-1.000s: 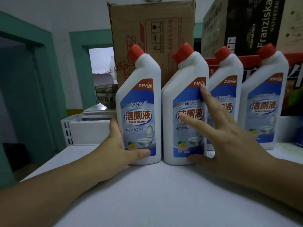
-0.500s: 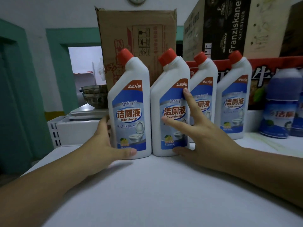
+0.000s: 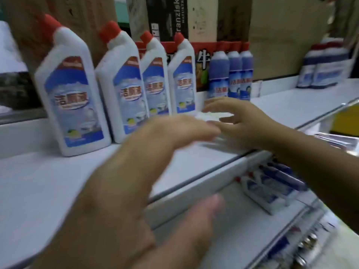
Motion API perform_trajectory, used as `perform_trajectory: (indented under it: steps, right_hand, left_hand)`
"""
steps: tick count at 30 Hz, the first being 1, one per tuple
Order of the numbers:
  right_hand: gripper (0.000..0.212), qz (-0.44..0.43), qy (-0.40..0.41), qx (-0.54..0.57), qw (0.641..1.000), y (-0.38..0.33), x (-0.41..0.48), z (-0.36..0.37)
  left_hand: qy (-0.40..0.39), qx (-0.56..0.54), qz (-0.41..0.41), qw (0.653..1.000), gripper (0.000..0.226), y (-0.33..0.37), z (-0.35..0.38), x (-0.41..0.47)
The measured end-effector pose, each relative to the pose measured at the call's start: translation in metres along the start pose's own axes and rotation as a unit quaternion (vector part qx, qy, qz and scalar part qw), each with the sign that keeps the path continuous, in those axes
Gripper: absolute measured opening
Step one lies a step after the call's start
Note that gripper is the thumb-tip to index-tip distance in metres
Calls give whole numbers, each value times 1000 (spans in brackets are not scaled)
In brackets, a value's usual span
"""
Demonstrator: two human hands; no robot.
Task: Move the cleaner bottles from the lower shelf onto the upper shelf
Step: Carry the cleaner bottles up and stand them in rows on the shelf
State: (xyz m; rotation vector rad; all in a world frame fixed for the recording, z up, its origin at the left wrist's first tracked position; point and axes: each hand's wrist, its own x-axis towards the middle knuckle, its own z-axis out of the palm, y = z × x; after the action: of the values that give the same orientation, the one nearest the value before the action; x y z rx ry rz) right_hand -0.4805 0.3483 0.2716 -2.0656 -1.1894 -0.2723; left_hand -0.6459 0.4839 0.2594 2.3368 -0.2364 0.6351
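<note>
Now my two hands hang empty over the white upper shelf (image 3: 48, 183), and I use the nearest white plastic toilet-cleaner bottle with the red cap and blue label (image 3: 71, 98) as my landmark. Three more bottles of the same kind (image 3: 153, 78) stand in a row just to its right and a little behind it, shoulder to shoulder, labels facing out. I judge they are packed tightly so the row takes little room and reads like a shop display.

My left hand (image 3: 136, 171) is in front of and below the landmark bottle, its fingers (image 3: 186, 125) spread loose and touching nothing. My right hand (image 3: 246, 125) is farther right of the row, past the fourth bottle, its fingers likewise released with the palm turned down over the shelf. Motion blur smears both.

Behind my right hand, well right of the landmark, stand dark blue cylindrical bottles (image 3: 231, 74), which I leave alone. Below and to the right of the landmark, under the shelf's front edge, the lower shelf (image 3: 242, 214) carries more white bottles with blue labels (image 3: 272, 193), seemingly lying down. My guess is both hands are bound there for the next pair.
</note>
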Motion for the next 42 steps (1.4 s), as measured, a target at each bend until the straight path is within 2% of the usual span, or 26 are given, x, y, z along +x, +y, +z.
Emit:
perform_trajectory:
  steps: [1, 2, 4, 6, 7, 9, 11, 13, 14, 17, 21, 24, 26, 32, 38, 42]
  right_hand:
    - [31, 23, 45, 7, 999, 7, -22, -5]
    - [28, 44, 96, 1, 994, 15, -46, -9]
    - [27, 77, 188, -51, 978, 34, -98, -16]
    - [29, 155, 215, -91, 960, 57, -156, -18]
    - [31, 221, 202, -108, 948, 70, -185, -19]
    - [40, 381, 115, -141, 906, 99, -240, -16]
    - [53, 509, -43, -147, 847, 126, -292, -11]
    - [62, 574, -168, -124, 792, 145, -338, -9]
    - [65, 594, -195, -107, 773, 150, -359, -11]
    - [63, 632, -183, -91, 747, 160, -415, -41]
    - [60, 661, -98, -105, 736, 183, -483, -101]
    - [58, 675, -58, -105, 728, 204, -521, -131]
    - [58, 677, -60, -97, 727, 223, -534, -143]
    - [57, 667, -75, -73, 738, 289, -521, -170]
    - [58, 671, -112, -67, 730, 370, -486, -184]
    - [57, 681, -67, -96, 723, 416, -474, -228]
  left_hand:
    - [-94, 32, -31, 995, 55, -2, 31, -6]
    - [-173, 26, -27, 984, 69, -10, 56, -12]
    - [-204, -15, 55, 977, 49, -22, 105, -21]
    - [-211, -45, 5, 976, 42, -37, 146, -24]
    - [-222, -30, -27, 974, 43, -48, 169, -18]
    - [-281, 21, -71, 957, 45, -65, 218, -6]
    - [-339, 56, -82, 936, 48, -64, 259, -3]
    - [-378, 62, -64, 922, 50, -47, 292, -7]
    - [-395, 66, -53, 915, 53, -36, 309, -7]
    - [-438, 82, -45, 894, 66, 5, 358, 1]
    - [-488, 21, -75, 869, 60, 65, 419, 17]
    - [-486, 12, -69, 871, 59, 94, 457, 28]
    - [-476, 18, -72, 876, 58, 102, 476, 34]
    - [-503, 6, -130, 855, 59, 93, 520, 71]
    - [-520, 15, -111, 847, 59, 75, 594, 141]
    - [-543, 9, -96, 834, 70, 82, 641, 197]
